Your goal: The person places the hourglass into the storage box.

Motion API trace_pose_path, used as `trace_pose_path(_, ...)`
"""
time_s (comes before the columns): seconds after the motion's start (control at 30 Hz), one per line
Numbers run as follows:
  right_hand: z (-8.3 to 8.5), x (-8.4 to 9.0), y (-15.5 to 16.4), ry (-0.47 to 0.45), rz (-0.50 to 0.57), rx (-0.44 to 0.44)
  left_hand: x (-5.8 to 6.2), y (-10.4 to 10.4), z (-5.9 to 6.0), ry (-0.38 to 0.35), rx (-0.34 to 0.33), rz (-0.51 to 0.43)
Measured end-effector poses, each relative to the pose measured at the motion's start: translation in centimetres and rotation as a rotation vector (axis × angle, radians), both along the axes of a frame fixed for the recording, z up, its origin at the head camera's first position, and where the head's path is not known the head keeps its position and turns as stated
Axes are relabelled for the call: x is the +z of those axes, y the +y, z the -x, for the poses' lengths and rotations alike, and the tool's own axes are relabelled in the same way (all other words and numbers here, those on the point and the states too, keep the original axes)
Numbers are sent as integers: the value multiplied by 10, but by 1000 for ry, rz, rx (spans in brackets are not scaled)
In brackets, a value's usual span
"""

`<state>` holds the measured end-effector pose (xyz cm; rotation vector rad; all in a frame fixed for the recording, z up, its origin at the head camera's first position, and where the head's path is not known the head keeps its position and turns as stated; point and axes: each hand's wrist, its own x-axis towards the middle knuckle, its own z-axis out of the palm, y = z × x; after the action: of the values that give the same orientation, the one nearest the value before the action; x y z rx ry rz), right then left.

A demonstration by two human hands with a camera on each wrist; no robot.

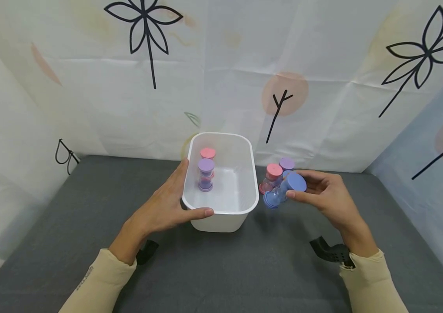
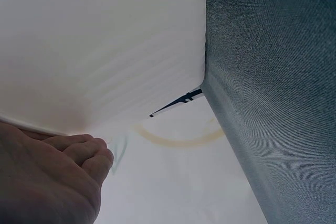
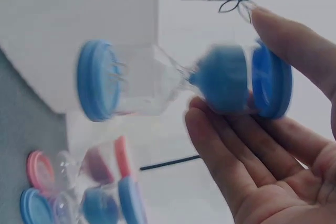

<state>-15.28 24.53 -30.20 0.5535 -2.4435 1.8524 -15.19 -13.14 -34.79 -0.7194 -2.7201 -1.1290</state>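
Note:
My right hand [image 1: 321, 193] pinches a blue sand timer [image 3: 223, 80] by its capped end between thumb and fingers. The timer is tilted, its blue sand gathered at the end near the thumb. Just behind it stand a pink sand timer [image 1: 274, 171], a purple one [image 1: 287, 163] and another blue one [image 3: 100, 205], partly hidden. My left hand [image 1: 162, 204] rests on a white plastic bin [image 1: 221, 222], fingers extended along its left side and thumb over the near rim. Inside the bin, at the left, stand a purple sand timer [image 1: 206, 167] and a pink one [image 1: 208, 153], partly hidden behind it.
A dark grey cloth [image 1: 225, 269] covers the table. White patterned fabric [image 1: 229, 52] hangs right behind the bin and at both sides. Black straps [image 1: 332, 252] are on both wrists, below cream sleeves [image 1: 370, 287].

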Motion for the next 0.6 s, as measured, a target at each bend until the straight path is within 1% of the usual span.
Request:
trace_pose_path(0.13,-5,5,-2,67,145,-24,0,0,1,3,-2,0)
trace_pose_path(0.2,-7,8,-4,99,194,-34,0,0,0,2,-1,2)
trace_pose_path(0.3,-10,11,-6,145,240,-38,0,1,1,0,3,8)
trace_pose_path(0.47,-13,17,-10,215,330,19,0,1,1,4,1,5)
trace_pose_path(0.6,-15,18,-15,236,370,44,0,1,1,2,-4,0)
